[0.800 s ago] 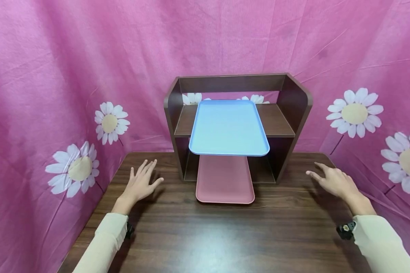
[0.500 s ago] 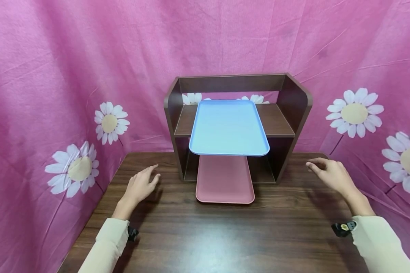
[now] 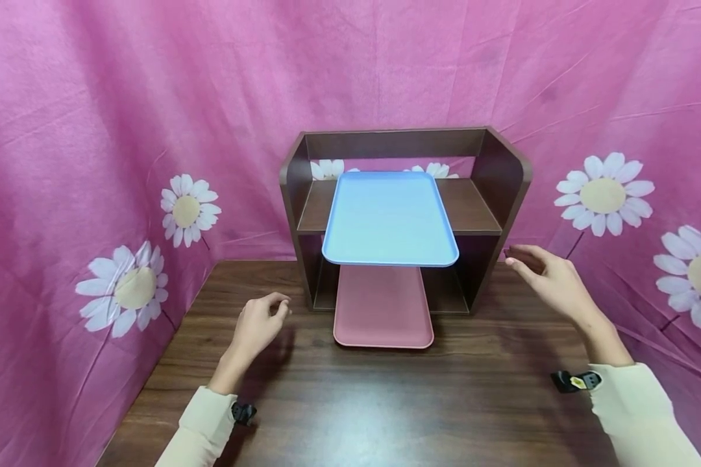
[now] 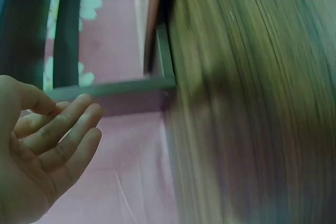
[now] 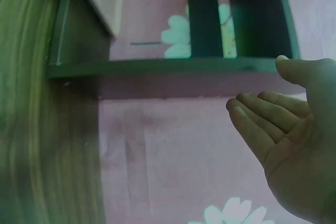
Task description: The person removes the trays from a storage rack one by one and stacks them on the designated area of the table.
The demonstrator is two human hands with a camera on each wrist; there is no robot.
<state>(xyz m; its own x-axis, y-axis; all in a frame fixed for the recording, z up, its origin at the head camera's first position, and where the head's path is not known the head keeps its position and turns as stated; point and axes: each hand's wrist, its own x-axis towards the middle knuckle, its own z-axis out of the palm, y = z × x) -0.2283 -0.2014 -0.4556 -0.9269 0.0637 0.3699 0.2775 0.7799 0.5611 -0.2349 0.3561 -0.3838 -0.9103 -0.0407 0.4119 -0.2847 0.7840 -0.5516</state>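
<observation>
A light blue tray [image 3: 390,217] lies on the upper board of a dark brown two-tier shelf [image 3: 461,204], its near end jutting past the board. Below it, a pink tray [image 3: 383,311] sticks out of the lower tier onto the table. My left hand [image 3: 261,324] is off the shelf's left side, fingers loosely bent and nothing in them. On the other side, my right hand [image 3: 549,279] is raised near the shelf's right panel, fingertips close to its front edge. In the right wrist view its fingers [image 5: 268,111] are parted from the thumb, with nothing held.
The shelf stands at the back of a dark wood table [image 3: 350,402]. A pink curtain [image 3: 385,65] printed with white daisies [image 3: 603,194] hangs behind and along both sides. Both sleeves end in dark wrist devices [image 3: 572,381].
Both hands have moved inward toward the shelf, and the right hand has also risen. The left fingers went from spread to loosely bent. The trays and shelf have stayed put.
</observation>
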